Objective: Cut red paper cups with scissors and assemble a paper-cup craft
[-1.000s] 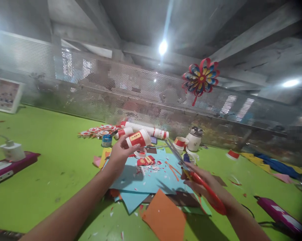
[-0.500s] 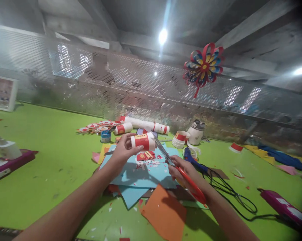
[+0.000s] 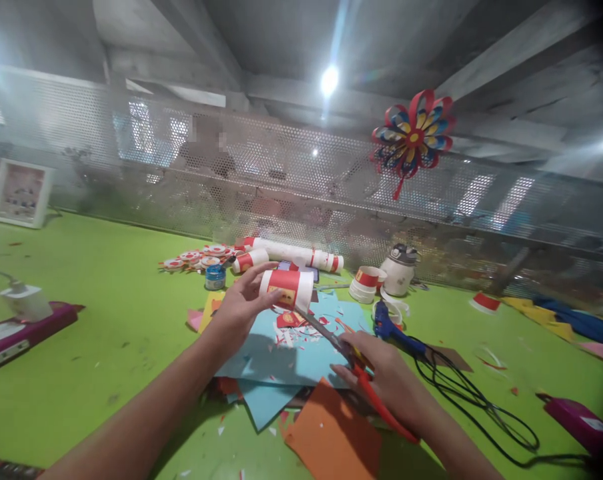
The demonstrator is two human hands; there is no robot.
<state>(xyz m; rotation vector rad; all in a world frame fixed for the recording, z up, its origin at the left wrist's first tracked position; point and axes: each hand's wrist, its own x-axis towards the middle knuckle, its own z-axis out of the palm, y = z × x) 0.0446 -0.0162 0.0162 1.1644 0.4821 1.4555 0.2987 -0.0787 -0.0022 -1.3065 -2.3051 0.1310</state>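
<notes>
"What's the left hand (image 3: 240, 303) gripping?"

"A red-and-white paper cup (image 3: 300, 283), clamped between thumb and fingers, tipped sideways above the light-blue paper (image 3: 261, 363)."

"And the right hand (image 3: 384, 367)?"

"Closed around red-handled scissors (image 3: 325, 329), the blades reaching from that grip to the cup's lower edge (whether they bite into it, I can't tell)."

"What lies about the grips?"

"Paper scraps (image 3: 285, 336) below the cup, an orange sheet (image 3: 331, 433) nearer the body than either hand, a blue glue gun (image 3: 395, 329) just beyond the right one, and a small blue jar (image 3: 215, 277) beyond the left."
</notes>
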